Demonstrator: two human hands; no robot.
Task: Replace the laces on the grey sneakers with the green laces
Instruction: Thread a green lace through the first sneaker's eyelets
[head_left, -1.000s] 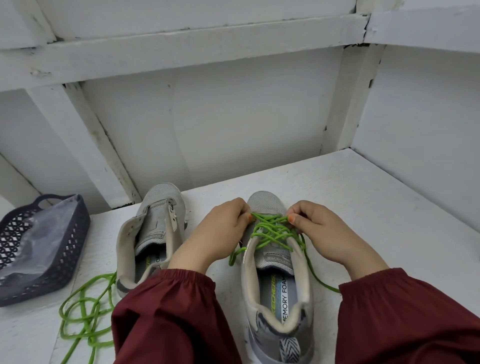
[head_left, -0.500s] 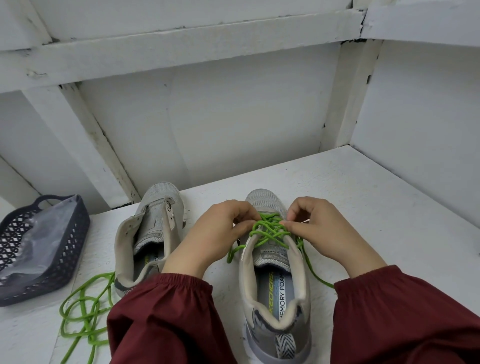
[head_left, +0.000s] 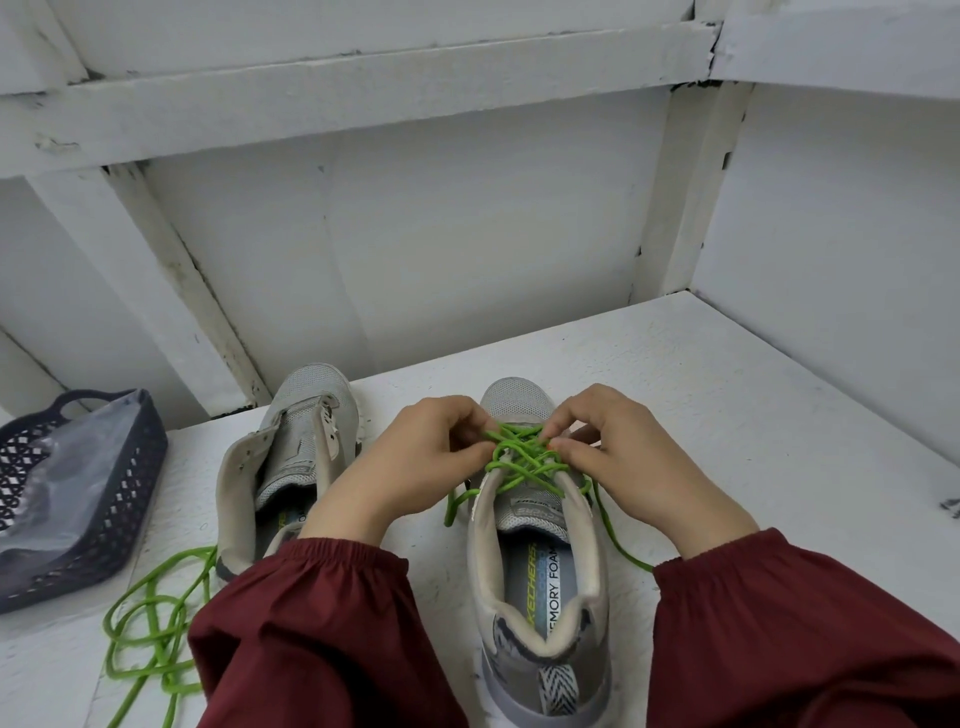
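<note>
Hands meet over the toe end of the grey sneaker (head_left: 540, 582) at lower centre of the frame. Its heel is turned toward the person, so the eyelets face up and are easy to reach. The left hand (head_left: 415, 457) pinches the green lace (head_left: 519, 460) at the left edge of the eyelet rows, fingers curled in. The right hand (head_left: 628, 462) pinches a strand on the right edge between thumb and forefinger. Gripping both sides at once looks to me like a way to keep the crossings taut while a strand is fed or snugged. I cannot tell which, since the fingers hide the eyelets. The lace crosses several times over the tongue, and its 2 ends trail off either side onto the table (head_left: 727, 415), so I judge this shoe partly laced.

The second sneaker (head_left: 291, 457) stands just left of it, toe also pointing away, with no lace in it, parked within reach for its turn. The spare green lace (head_left: 150, 623) lies in a loose tangle at lower left, running up to that shoe's heel. A dark basket (head_left: 130, 499) at the left edge holds a clear plastic bag (head_left: 62, 467), well apart from the work.

The table is rough and white-painted, a little scuffed. White boards and beams (head_left: 363, 93) close it in behind and at right, with paint cracked at the joints. Maroon sleeves (head_left: 322, 634) fill the bottom of the frame.
</note>
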